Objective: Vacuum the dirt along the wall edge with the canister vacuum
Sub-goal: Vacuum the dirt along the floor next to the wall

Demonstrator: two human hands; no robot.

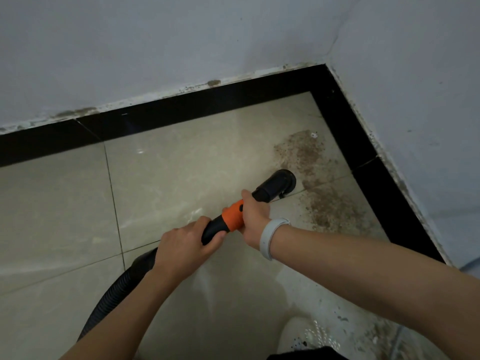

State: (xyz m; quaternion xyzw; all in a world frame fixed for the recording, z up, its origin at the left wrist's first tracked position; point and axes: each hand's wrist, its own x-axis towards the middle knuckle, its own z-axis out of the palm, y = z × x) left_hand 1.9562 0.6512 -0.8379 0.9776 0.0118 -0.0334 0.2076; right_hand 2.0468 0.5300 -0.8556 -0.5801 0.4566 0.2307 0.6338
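Observation:
A brown patch of dirt [309, 154] spreads over the beige floor tiles near the room's corner, and a second patch of dirt [330, 209] lies closer along the right wall. The vacuum's black round nozzle [279, 184] rests on the floor at the left edge of the dirt. My right hand [253, 216] grips the orange collar [233, 216] of the wand just behind the nozzle. My left hand [184, 245] grips the black handle part further back. The ribbed black hose [117, 292] runs down to the lower left. The canister is out of view.
Black skirting tiles [197, 107] run along the back wall and the right wall, meeting at a corner [324, 67]. The pale walls are scuffed above them. A white shoe [309, 336] shows at the bottom, with more specks of dirt around it.

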